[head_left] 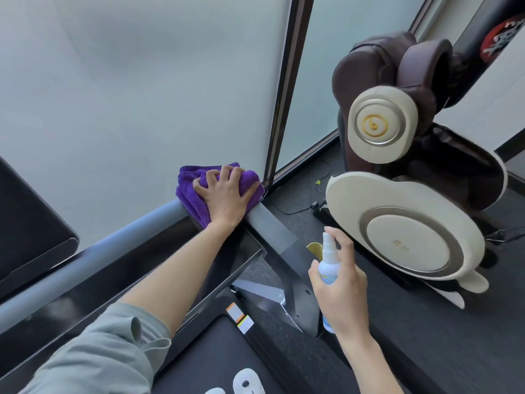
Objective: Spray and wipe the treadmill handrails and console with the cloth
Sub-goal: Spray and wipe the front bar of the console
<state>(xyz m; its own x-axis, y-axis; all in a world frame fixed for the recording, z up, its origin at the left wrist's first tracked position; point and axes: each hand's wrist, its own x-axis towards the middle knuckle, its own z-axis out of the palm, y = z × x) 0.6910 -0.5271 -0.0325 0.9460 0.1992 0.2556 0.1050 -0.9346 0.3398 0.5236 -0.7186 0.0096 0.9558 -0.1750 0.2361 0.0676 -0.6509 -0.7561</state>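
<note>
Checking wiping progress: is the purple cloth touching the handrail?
Touching. The head view shows the left hand pressing the purple cloth onto the grey handrail corner.

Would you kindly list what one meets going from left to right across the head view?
Grey-green sleeve → purple cloth under the left hand → white spray bottle in the right hand → cream and brown massage chair.

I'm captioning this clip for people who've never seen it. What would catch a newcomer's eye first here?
First the purple cloth, bunched under the left hand on the grey handrail at centre, bright against the frosted glass. Next the white spray bottle gripped in the right hand at lower right, a finger on its nozzle. Behind it, at right, stands a brown and cream massage chair.
</note>
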